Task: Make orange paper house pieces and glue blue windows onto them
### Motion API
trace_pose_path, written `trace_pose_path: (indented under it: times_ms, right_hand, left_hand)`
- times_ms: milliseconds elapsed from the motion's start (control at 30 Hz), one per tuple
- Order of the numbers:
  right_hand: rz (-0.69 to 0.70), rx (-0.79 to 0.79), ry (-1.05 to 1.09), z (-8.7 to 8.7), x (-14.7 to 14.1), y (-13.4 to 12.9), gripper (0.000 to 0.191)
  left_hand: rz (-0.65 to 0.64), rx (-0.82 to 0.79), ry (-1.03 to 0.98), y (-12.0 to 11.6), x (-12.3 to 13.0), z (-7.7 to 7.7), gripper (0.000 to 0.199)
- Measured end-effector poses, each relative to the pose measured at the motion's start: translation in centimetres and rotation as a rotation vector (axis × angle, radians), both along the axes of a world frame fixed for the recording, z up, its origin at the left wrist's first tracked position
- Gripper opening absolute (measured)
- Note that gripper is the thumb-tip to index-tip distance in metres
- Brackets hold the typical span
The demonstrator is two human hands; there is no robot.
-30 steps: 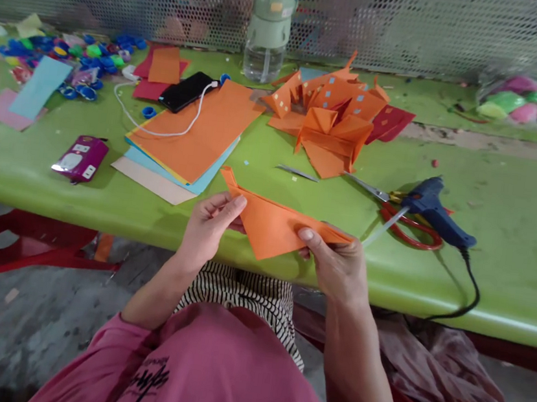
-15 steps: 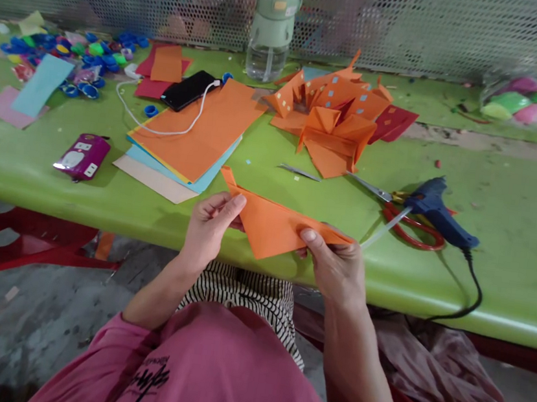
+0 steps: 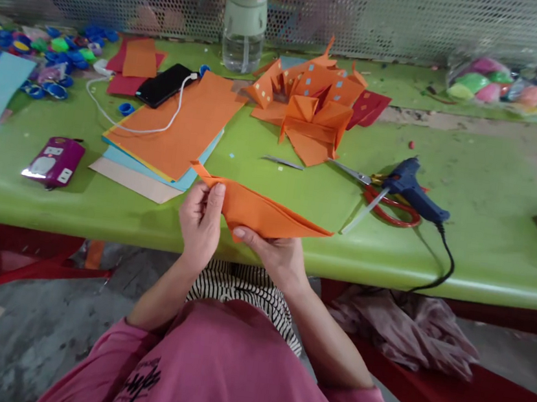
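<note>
A folded piece of orange paper (image 3: pixel 267 212), pointed at its right end and with a narrow strip sticking up at the left, is held over the table's front edge. My left hand (image 3: pixel 201 222) pinches its left part, thumb on top and fingers behind. My right hand (image 3: pixel 276 254) grips the lower edge near the middle, its thumb on the front and its fingers mostly hidden beneath. Beyond the paper lie thin tweezers (image 3: pixel 283 162). Folded orange paper shapes (image 3: pixel 314 125), some dotted with small pale squares, stand farther back.
On the green table (image 3: pixel 481 220) are a blue glue gun (image 3: pixel 414 186), red-handled scissors (image 3: pixel 389 209), a paper stack (image 3: pixel 174 131), a black phone (image 3: pixel 165 84) with a white cable, a purple socket block (image 3: pixel 53 161), a water bottle (image 3: pixel 245 25) and bagged colored balls (image 3: pixel 489 81).
My right hand has shifted left, from the paper's right end to its lower edge near the middle. The paper's right point now shows free. The view has swung slightly right.
</note>
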State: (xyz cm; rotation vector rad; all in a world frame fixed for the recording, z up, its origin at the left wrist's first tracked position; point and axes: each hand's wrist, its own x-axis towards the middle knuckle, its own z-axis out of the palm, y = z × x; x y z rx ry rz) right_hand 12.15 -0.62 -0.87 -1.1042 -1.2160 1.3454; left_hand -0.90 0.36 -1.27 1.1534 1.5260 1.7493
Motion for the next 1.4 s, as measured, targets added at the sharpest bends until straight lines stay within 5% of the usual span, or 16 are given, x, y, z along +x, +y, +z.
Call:
trace_pose_path:
  times_ms: [333, 600, 800, 967, 1167, 1400]
  right_hand:
    - [-0.146, -0.003, -0.056, 1.0, 1.3, 0.1, 0.028]
    - [-0.156, 0.018, -0.165, 0.2, 2.1, -0.1, 0.044]
    - [-0.053, 0.033, -0.239, 0.1, 2.1, -0.8, 0.057]
    - [-0.018, -0.040, -0.239, -0.1, 3.1, -0.9, 0.061]
    - [-0.241, 0.023, -0.234, 0.2, 5.5, -0.5, 0.057]
    - [0.147, 0.083, -0.460, 3.4, 3.6, 1.2, 0.053]
  left_hand:
    - [0.096, 0.055, 0.216, 0.5, -0.5, 0.6, 0.029]
    - [0.034, 0.052, -0.013, 1.3, -0.4, -0.3, 0.041]
    - [0.193, 0.125, 0.365, 1.2, -0.8, 0.7, 0.033]
    - [0.207, 0.114, 0.497, 1.0, -1.3, 1.0, 0.031]
    - [0.252, 0.059, 0.553, 1.4, -2.8, 1.5, 0.029]
    - [0.000, 0.123, 0.639, 1.0, -1.7, 1.9, 0.029]
